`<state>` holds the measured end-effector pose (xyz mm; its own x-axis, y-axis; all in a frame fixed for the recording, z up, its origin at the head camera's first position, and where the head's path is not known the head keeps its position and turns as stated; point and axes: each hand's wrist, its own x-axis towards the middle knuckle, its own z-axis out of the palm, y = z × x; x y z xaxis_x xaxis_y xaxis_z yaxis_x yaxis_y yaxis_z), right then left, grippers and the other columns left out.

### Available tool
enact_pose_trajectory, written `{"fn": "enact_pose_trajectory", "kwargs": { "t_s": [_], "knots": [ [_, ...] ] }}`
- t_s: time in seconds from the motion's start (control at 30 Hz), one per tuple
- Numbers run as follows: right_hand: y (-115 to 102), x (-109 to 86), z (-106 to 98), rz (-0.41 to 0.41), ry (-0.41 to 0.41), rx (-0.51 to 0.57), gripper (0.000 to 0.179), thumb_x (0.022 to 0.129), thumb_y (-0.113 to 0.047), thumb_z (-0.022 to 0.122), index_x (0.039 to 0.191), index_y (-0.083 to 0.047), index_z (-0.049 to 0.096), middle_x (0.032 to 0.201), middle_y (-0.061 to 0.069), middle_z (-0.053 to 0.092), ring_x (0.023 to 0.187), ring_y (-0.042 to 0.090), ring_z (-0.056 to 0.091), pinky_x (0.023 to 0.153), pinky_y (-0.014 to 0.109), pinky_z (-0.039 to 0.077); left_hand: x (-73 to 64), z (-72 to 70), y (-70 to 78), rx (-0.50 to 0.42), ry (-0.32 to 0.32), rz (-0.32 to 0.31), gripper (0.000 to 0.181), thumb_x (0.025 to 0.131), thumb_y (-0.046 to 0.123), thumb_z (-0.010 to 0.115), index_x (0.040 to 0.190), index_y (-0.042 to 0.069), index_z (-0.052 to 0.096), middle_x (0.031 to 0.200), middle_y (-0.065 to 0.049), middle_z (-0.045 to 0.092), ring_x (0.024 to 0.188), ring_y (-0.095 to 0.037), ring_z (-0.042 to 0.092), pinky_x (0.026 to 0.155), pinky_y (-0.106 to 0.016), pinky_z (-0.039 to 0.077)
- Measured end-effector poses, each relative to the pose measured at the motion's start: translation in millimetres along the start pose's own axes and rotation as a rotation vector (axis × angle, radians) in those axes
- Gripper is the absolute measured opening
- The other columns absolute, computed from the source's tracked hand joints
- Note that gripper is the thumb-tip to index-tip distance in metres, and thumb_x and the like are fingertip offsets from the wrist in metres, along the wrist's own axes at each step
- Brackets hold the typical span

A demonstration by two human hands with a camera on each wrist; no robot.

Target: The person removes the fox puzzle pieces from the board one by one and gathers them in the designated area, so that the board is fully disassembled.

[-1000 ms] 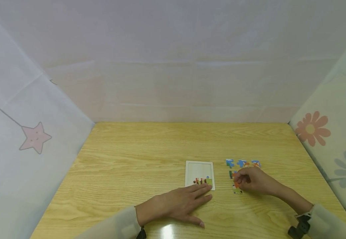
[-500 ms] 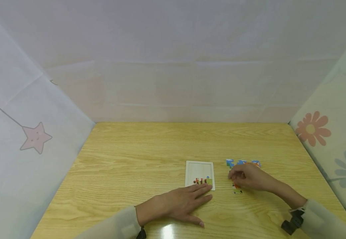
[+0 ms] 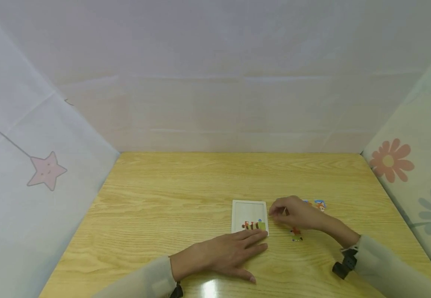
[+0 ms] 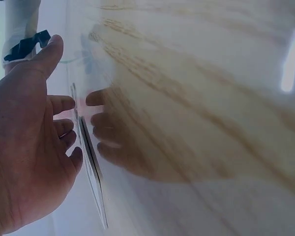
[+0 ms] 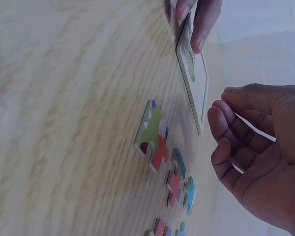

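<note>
A pale rectangular puzzle tray [image 3: 233, 213] lies on the table, with several jigsaw pieces [image 3: 261, 225] along its near edge. My left hand [image 3: 224, 254] lies flat, its straight fingertips resting on the tray's near edge and partly covering those pieces. Just right of the tray hovers my right hand [image 3: 295, 213], thumb and fingertips drawn close together. No piece shows between them, but the far side of the fingertips is hidden. Below it, in the right wrist view, lie a green-and-red jigsaw piece [image 5: 155, 130], a red-and-teal piece [image 5: 174, 182] and a blue piece [image 5: 189, 194].
Farther right, a fox-coloured jigsaw piece [image 3: 320, 204] lies partly behind the right hand. The wooden table [image 3: 163, 186] is bounded by pale cloth walls [image 3: 219, 103]. Black wrist cameras [image 3: 345, 264] sit at both cuffs.
My right hand has moved left and slightly away from me, from over the loose pieces to the tray's right side. The left hand stays on the tray's edge.
</note>
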<state>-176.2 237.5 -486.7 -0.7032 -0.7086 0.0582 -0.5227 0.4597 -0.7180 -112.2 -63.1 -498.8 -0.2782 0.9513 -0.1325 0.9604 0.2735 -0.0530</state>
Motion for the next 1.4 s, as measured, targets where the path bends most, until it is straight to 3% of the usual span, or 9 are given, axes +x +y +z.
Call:
{"fn": "enact_pose_trajectory", "kwargs": {
  "t_s": [0.63, 0.9, 1.17, 1.4],
  "knots": [
    [-6, 49.7, 18, -0.005, -0.117, 0.003, 0.014, 0.102, -0.004, 0.070, 0.113, -0.006, 0.077, 0.102, 0.002, 0.076, 0.090, 0.004, 0.067, 0.077, 0.026, 0.059, 3.2, 0.0, 4.4, -0.076, -0.044, -0.016, 0.087, 0.105, 0.075, 0.031, 0.170, 0.018, 0.026, 0.179, -0.010, 0.010, 0.165, -0.022, 0.010, 0.127, -0.031, 0.030],
    [-7, 61.2, 24, -0.012, -0.162, 0.041, 0.016, 0.102, -0.005, 0.069, 0.116, -0.005, 0.077, 0.104, 0.003, 0.077, 0.090, 0.004, 0.068, 0.079, 0.026, 0.060, 4.1, -1.2, 5.6, -0.065, -0.044, -0.017, 0.087, 0.104, 0.076, 0.032, 0.170, 0.020, 0.027, 0.178, -0.010, 0.011, 0.165, -0.022, 0.010, 0.127, -0.030, 0.030],
    [-5, 67.6, 29, -0.035, -0.207, 0.098, 0.016, 0.101, 0.001, 0.067, 0.114, 0.000, 0.076, 0.101, 0.007, 0.076, 0.087, 0.014, 0.073, 0.078, 0.026, 0.061, 4.5, 0.1, 5.4, -0.055, -0.035, -0.008, 0.087, 0.104, 0.076, 0.031, 0.169, 0.019, 0.028, 0.178, -0.010, 0.013, 0.164, -0.023, 0.012, 0.127, -0.031, 0.030],
    [-7, 71.1, 31, -0.055, -0.224, 0.079, 0.016, 0.098, 0.003, 0.070, 0.112, 0.000, 0.077, 0.100, 0.006, 0.075, 0.085, 0.009, 0.069, 0.077, 0.024, 0.059, 4.8, -0.5, 5.1, -0.041, -0.042, -0.015, 0.088, 0.103, 0.077, 0.031, 0.169, 0.020, 0.029, 0.178, -0.010, 0.013, 0.164, -0.022, 0.014, 0.128, -0.030, 0.028]
  ]
}}
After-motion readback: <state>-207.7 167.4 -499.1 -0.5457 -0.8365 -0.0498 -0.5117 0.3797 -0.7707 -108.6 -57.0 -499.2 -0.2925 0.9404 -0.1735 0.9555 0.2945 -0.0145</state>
